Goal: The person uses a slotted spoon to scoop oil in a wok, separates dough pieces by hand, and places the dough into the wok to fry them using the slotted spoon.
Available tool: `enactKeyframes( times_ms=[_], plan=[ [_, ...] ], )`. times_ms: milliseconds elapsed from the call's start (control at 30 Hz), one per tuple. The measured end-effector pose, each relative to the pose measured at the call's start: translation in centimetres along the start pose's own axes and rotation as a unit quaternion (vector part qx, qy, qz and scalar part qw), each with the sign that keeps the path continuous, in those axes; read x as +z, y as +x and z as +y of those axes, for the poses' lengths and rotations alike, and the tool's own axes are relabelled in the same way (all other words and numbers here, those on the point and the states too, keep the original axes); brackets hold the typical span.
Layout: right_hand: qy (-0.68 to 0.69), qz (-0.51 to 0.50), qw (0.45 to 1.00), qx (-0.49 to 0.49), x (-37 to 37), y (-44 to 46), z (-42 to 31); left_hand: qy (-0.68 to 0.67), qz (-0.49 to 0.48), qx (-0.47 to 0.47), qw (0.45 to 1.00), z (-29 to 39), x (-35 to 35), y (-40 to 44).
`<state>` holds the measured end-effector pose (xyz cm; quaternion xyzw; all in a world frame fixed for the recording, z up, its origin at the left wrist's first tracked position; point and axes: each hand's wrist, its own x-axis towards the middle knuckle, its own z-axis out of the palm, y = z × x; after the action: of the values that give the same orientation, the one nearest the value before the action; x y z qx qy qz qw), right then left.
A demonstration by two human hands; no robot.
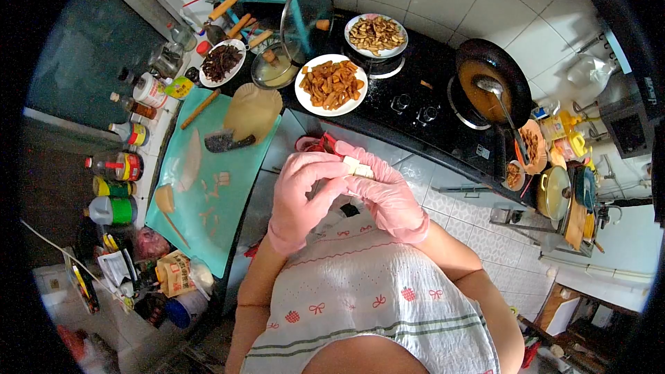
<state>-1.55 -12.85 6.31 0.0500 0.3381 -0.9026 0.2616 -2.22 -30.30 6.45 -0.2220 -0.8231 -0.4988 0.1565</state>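
In the head view, my left hand [301, 190] and my right hand [391, 194] are raised in front of the apron, both in pink gloves. Their fingertips meet around a small white blocky piece [359, 168], which looks split or made of two parts. What kind of thing it is, I cannot make out. Both hands are closed on it, the left from the left side and the right from the other. Behind the fingers something red [318, 144] shows, partly covered by the gloves. The white patterned apron [367, 270] lies just below.
On the black stove stand plates of browned chunks [332, 86] and sliced pieces [377, 34], and a wok [493, 79] with a ladle [500, 97]. A green mat [208, 201] at left carries a cleaver [228, 141] and a wooden spatula [165, 199]. Bottles [128, 166] line the left edge.
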Motion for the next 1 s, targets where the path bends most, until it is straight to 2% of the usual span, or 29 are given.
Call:
enactKeyframes(
  times_ms=[133,233,267,367,400,500,600,700,800,900,1000],
  plan=[
    [-0.033,-0.021,0.999,0.009,-0.4,0.3,0.1,-0.063,-0.006,-0.048,0.997,-0.1,-0.2,0.3],
    [-0.062,-0.035,0.997,0.033,-1.0,0.4,0.3,-0.209,0.005,-0.258,0.943,1.5,-0.3,0.7],
    [-0.07,-0.035,0.996,0.047,-1.0,0.3,0.2,-0.196,-0.013,-0.252,0.948,0.8,-0.4,0.7],
    [-0.079,-0.035,0.994,0.066,-0.7,-0.1,-0.1,-0.151,0.025,-0.198,0.968,1.3,-0.8,1.8],
    [-0.08,-0.035,0.994,0.069,-0.6,-0.2,-0.1,-0.19,0.061,-0.196,0.96,1.9,-0.6,2.0],
    [-0.052,-0.045,0.994,0.079,-0.8,-0.1,-0.3,-0.016,0.018,-0.096,0.995,0.7,-1.0,2.2],
    [0.015,-0.05,0.997,0.056,-2.0,0.0,0.5,0.094,-0.039,0.025,0.995,1.0,-1.3,2.4],
    [0.088,-0.097,0.99,0.059,-2.2,0.1,-0.4,0.111,-0.07,0.084,0.988,0.1,-0.9,1.9],
    [0.091,-0.149,0.984,0.022,-2.8,0.2,-0.5,0.139,-0.07,0.109,0.982,-0.2,-0.8,1.6],
    [0.13,-0.107,0.984,0.063,-2.4,0.5,-0.9,0.16,-0.07,0.099,0.98,0.3,-1.0,1.2],
    [0.146,-0.097,0.983,0.055,-1.5,0.5,-1.3,0.17,-0.103,0.111,0.974,1.0,-1.4,1.0]
  ],
)
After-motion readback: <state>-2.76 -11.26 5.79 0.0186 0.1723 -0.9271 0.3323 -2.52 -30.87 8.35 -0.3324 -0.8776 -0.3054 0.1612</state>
